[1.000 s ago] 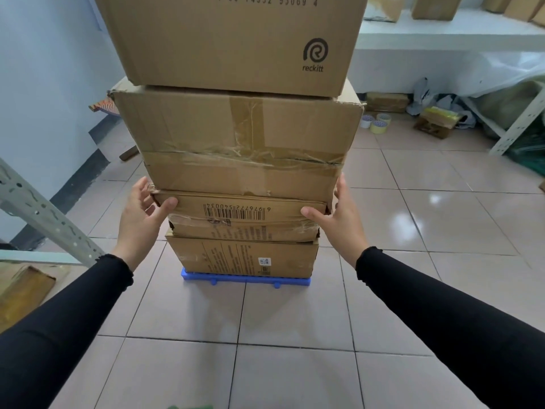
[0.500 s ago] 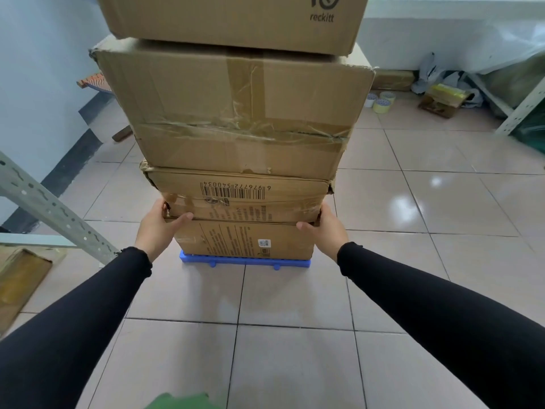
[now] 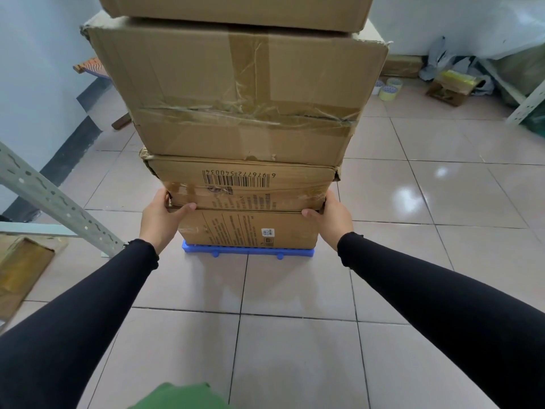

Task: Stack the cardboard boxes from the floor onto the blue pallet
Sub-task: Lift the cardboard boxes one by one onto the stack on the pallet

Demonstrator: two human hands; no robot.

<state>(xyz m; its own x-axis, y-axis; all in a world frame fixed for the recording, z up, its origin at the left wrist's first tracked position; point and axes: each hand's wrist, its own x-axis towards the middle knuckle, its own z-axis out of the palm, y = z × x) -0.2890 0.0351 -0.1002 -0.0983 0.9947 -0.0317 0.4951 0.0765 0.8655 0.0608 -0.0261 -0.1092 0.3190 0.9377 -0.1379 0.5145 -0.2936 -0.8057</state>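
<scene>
A stack of cardboard boxes rises from the blue pallet [image 3: 247, 251] on the tiled floor. The bottom box [image 3: 247, 230] carries a small white label. On it lies a flat box with a barcode [image 3: 241, 185]. Above that sits a large taped box [image 3: 239, 95], and a further box [image 3: 236, 8] tops the stack, cut off by the frame. My left hand [image 3: 160, 215] grips the lower left corner of the barcode box. At its lower right corner my right hand [image 3: 331, 218] holds the same box, thumb on the front face.
A grey slotted metal rack leg [image 3: 56, 202] slants at the left, with a flattened cardboard piece [image 3: 20, 270] beside it. Tape rolls [image 3: 389, 88], a small open box [image 3: 451, 87] and plastic bags lie by the far wall at the right. Another rack leg [image 3: 528, 104] stands at the right edge.
Both hands have slid down the sides of the stack to the bottom corners of the barcode box. The camera has tilted lower and moved closer to the stack.
</scene>
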